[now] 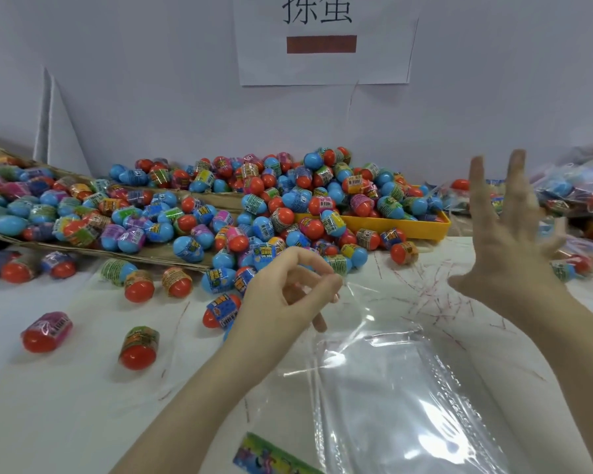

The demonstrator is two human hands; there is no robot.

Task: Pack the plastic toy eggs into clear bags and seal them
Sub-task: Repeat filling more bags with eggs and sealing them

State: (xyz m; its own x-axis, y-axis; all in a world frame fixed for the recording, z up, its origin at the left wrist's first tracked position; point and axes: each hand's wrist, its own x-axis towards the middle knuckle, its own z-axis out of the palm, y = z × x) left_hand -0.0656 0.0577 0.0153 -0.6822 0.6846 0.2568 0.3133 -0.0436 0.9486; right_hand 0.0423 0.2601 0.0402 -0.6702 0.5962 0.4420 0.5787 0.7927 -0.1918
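While the left hand (pixel 290 289) pinched the top corner of a thin clear plastic bag (pixel 384 381) between thumb and fingertips, its grip narrow on the film, the right hand (pixel 507 241) hung above the white tabletop (pixel 65 398) with fingers spread wide, holding nothing. The bag lay flat and empty near the person. Behind it, a heap of blue and red plastic toy eggs (pixel 254 206) spilled over a yellow plastic tray (pixel 408 227) and cardboard. To my eye, opening the mouth came next: the free fingers should rub the layers apart gently, then hold it open before scooping eggs.
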